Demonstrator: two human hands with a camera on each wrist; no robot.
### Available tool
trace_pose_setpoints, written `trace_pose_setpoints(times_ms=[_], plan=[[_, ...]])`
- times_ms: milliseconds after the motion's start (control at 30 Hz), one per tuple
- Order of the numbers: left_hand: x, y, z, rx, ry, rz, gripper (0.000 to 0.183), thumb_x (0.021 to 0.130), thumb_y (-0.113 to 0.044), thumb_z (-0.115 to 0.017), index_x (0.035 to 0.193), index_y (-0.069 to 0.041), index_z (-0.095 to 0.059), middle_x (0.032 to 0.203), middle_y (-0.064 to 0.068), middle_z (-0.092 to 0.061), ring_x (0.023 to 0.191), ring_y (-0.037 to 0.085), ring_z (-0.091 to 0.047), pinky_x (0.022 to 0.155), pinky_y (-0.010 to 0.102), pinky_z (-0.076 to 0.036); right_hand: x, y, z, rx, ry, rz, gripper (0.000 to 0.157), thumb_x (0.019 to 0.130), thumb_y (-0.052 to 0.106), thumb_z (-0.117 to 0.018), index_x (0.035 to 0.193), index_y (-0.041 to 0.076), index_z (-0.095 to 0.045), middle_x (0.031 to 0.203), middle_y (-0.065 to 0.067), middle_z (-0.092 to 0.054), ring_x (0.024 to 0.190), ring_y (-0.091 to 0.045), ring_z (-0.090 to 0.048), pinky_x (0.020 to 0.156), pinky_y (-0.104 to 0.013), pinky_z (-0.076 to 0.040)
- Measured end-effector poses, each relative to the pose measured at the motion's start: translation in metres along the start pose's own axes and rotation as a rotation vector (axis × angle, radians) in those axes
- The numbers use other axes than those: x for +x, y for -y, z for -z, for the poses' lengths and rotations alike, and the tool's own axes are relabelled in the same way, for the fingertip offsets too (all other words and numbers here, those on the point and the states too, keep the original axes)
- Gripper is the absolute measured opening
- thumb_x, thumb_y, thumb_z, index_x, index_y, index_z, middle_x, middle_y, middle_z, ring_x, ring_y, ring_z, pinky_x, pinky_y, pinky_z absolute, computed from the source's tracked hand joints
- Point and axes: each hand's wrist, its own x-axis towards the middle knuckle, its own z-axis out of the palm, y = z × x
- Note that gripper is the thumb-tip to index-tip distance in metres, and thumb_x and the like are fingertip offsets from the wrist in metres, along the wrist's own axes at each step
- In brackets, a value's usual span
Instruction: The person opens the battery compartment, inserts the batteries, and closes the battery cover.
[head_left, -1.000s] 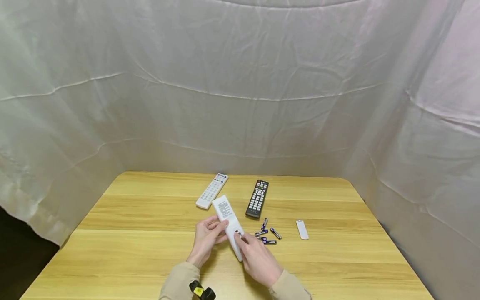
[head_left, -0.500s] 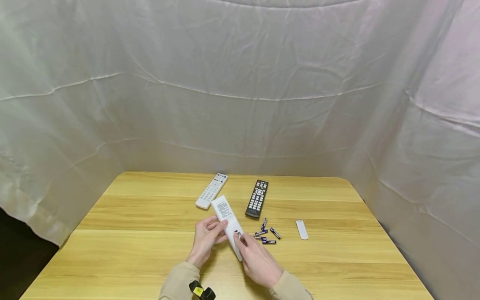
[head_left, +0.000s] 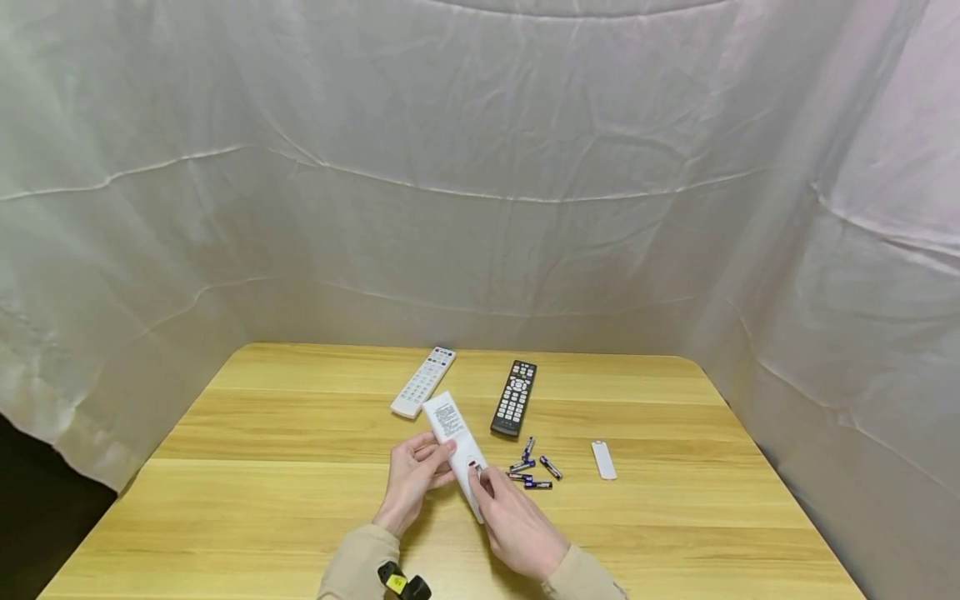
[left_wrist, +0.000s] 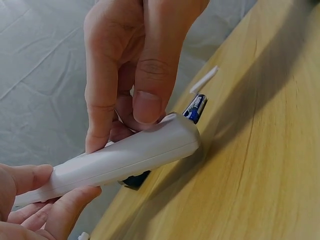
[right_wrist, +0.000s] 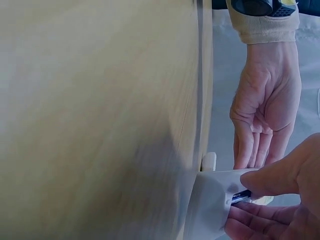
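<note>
My left hand (head_left: 412,475) grips a white remote control (head_left: 451,421) by its left edge, back side up and tilted above the table. Printed text covers the far part of its back. Its battery compartment (head_left: 472,462) is uncovered near the lower end. There my right hand (head_left: 519,525) pinches a dark blue battery (right_wrist: 241,196) between thumb and fingers, at the compartment's opening. The fingers hide most of that battery, so I cannot tell how far in it sits. Several blue batteries (head_left: 538,484) lie loose on the table, just right of the right hand.
A white remote (head_left: 423,383) lies buttons up beyond the held one. To its right is a black remote (head_left: 514,398), also buttons up. A white battery cover (head_left: 603,460) lies right of the batteries. Grey fabric (head_left: 480,250) hangs around the wooden table (head_left: 300,517).
My right thumb has shifted slightly toward the remote's lower end, and more of the compartment's dark red opening shows. My left hand and the held remote have hardly moved.
</note>
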Motion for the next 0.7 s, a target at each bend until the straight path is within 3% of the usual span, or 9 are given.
trace_pose_setpoints(times_ms=[700], plan=[[0.0001, 0.0000, 0.0007, 0.005, -0.019, -0.002, 0.038, 0.094, -0.005, -0.068, 0.126, 0.014, -0.057, 0.105, 0.029, -0.074, 0.076, 0.016, -0.075, 0.070, 0.028, -0.066, -0.0012, -0.0024, -0.0026, 0.113, -0.047, -0.028, 0.049, 0.092, 0.009, -0.068, 0.138, -0.005, -0.056, 0.121, -0.011, -0.060, 0.102, -0.018, -0.062, 0.090, -0.032, -0.063]])
